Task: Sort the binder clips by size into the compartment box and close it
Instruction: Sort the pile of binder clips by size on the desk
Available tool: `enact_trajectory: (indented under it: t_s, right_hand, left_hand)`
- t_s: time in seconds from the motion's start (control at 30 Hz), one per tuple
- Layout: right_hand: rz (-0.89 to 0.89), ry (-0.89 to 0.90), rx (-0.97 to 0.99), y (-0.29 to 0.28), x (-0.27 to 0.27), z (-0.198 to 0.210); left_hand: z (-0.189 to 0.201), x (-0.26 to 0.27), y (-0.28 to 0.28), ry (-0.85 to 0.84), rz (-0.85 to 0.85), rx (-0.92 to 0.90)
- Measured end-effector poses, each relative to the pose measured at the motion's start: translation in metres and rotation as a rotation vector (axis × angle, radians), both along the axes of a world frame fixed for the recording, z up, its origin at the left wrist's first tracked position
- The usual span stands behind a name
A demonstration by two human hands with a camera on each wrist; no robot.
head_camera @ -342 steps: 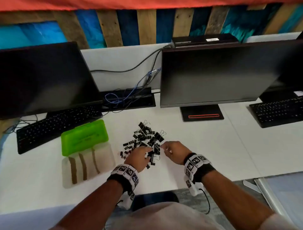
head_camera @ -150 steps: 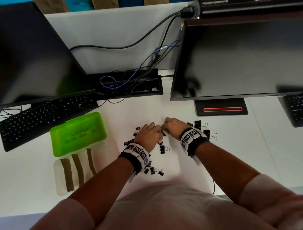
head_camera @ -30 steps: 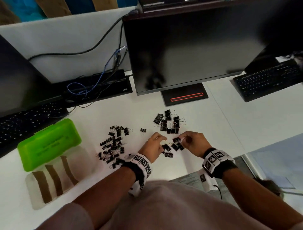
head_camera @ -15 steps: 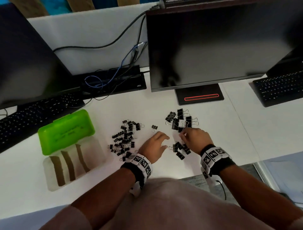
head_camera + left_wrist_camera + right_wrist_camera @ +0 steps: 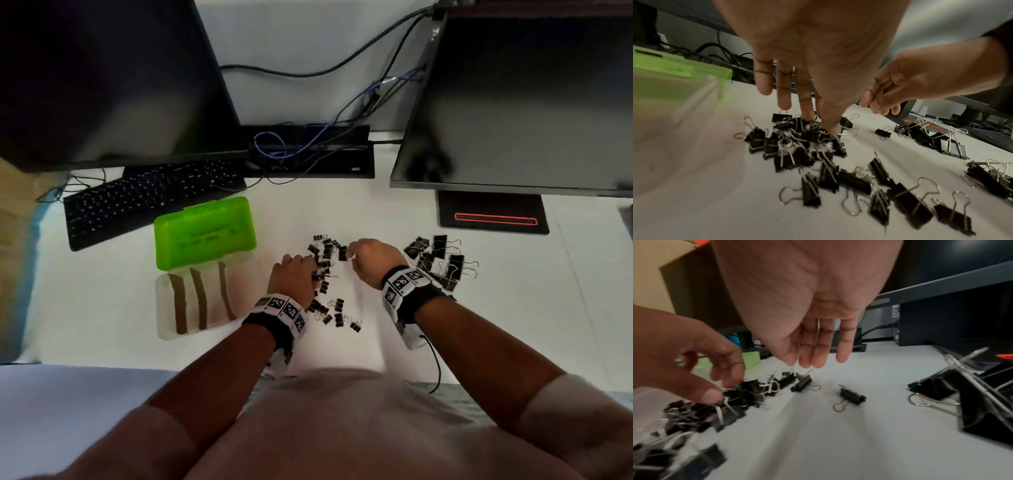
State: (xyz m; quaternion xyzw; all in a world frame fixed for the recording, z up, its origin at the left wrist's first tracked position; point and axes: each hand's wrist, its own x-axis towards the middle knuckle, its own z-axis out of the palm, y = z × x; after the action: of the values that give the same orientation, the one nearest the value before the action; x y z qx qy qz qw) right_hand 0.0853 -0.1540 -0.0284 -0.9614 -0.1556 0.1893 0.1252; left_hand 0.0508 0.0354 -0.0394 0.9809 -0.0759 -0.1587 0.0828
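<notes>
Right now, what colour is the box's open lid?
Bright green lid, clearest in the head view.

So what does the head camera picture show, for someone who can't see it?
Two hands, left hand and right hand, reach into small black binder clips on a white desk. Bigger clips lie right; an open green-lidded box sits left.

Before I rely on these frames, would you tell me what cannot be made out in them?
- Head view: the clips under the left hand; the hand covers them.
- Head view: part of the large binder clips; the right wrist band overlaps them.
- Right wrist view: the small binder clips at lower left; blur hides their size.
- Left wrist view: the compartment box; blurred and cut by the left edge.
</notes>
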Motion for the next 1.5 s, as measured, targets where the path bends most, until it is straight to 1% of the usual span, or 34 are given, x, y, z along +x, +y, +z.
enact_trajectory:
  t_s: [0.07,0.13,0.17,0.3,0.37,0.47,0.57,0.63,0.73,0.83,0.97,1.07,1.13,1.23,1.37,1.5]
  right_hand:
    - [-0.068,0.002,-0.010,-0.004,0.008,-0.003]
    - [-0.125,0.037,0.032,-0.008,0.012,-0.007]
    - [-0.118,0.054,0.048,-0.009,0.013,-0.008]
    - [0.043,0.103,0.002,-0.005,0.013,-0.009]
    - [0.056,0.140,-0.024,-0.002,0.012,-0.011]
    - [0.038,0.156,-0.087,0.001,0.006,-0.011]
    - [0.033,0.113,-0.128,0.002,0.001,-0.009]
    - [0.026,0.099,-0.113,0.002,0.000,-0.008]
    - [-0.029,0.121,-0.036,0.001,0.000,-0.007]
    - [0.004,0.178,-0.013,0.002,0.001,-0.005]
    - [0.077,0.188,-0.066,0.008,0.004,-0.011]
    - [0.129,0.161,-0.096,0.010,0.003,-0.016]
    - [0.159,0.147,-0.121,0.010,0.001,-0.018]
    - [0.146,0.122,-0.110,0.011,-0.004,-0.018]
    - [0.095,0.119,-0.006,0.014,-0.016,-0.016]
    - [0.122,0.122,-0.024,0.007,-0.026,-0.022]
  left_hand:
    - [-0.001,-0.001,0.001,-0.009,-0.005,0.008]
    - [-0.002,-0.001,0.004,-0.020,-0.005,0.025]
    - [-0.002,-0.002,0.006,-0.018,-0.010,0.041]
    - [0.001,-0.003,0.008,0.005,-0.022,0.134]
    - [0.002,-0.005,0.010,0.000,-0.027,0.141]
    - [0.001,-0.004,0.012,-0.024,-0.052,0.069]
    - [0.000,-0.004,0.007,-0.036,-0.077,0.038]
    - [0.000,-0.004,0.004,-0.050,-0.066,0.018]
    - [0.001,-0.006,0.002,-0.092,-0.047,-0.012]
    - [0.005,-0.006,0.005,-0.113,-0.035,-0.077]
    - [0.009,-0.003,0.011,-0.073,0.054,-0.206]
    - [0.011,0.001,0.019,-0.022,0.202,-0.314]
    - [0.012,0.002,0.025,0.003,0.253,-0.342]
    - [0.012,0.003,0.030,0.033,0.262,-0.361]
    - [0.011,-0.002,0.022,0.013,0.237,-0.382]
    - [0.008,-0.016,0.007,0.029,0.193,-0.449]
